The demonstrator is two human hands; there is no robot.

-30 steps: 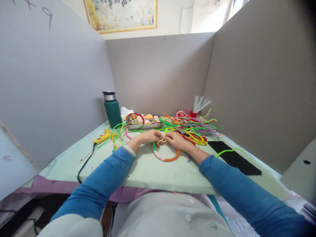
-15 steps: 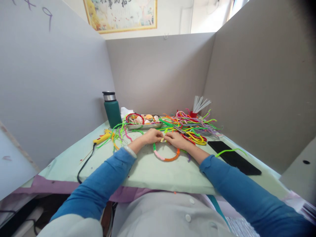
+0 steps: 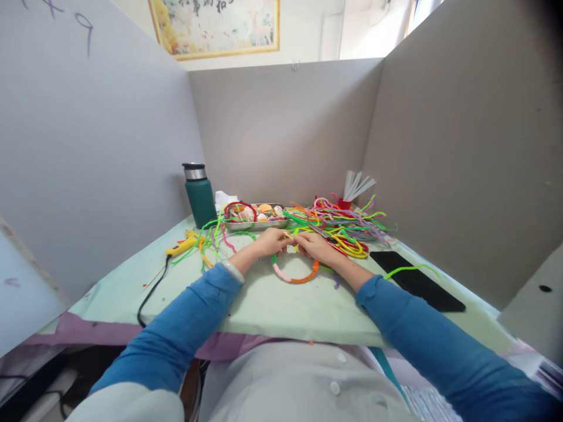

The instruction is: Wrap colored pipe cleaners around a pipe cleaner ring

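A ring wrapped in fuzzy pipe cleaner, with green, pink and orange stretches, hangs toward me at the middle of the table. My left hand pinches its far side, fingers closed. Close against it, my right hand is also closed on that far part. A bit of yellow shows between and below the fingertips; the fingers hide most of that spot. Just beyond the hands lies a heap of colourful pipe cleaners, with scissors on it.
A metal tray of shells and a red ring stands behind the hands. To the left are a green bottle and a corded yellow glue gun. At right lie a black flat slab and a red cup of white sticks.
The fingertips have shifted slightly and drawn nearer each other, covering more of the yellow part. The ring's near edge has risen a little.
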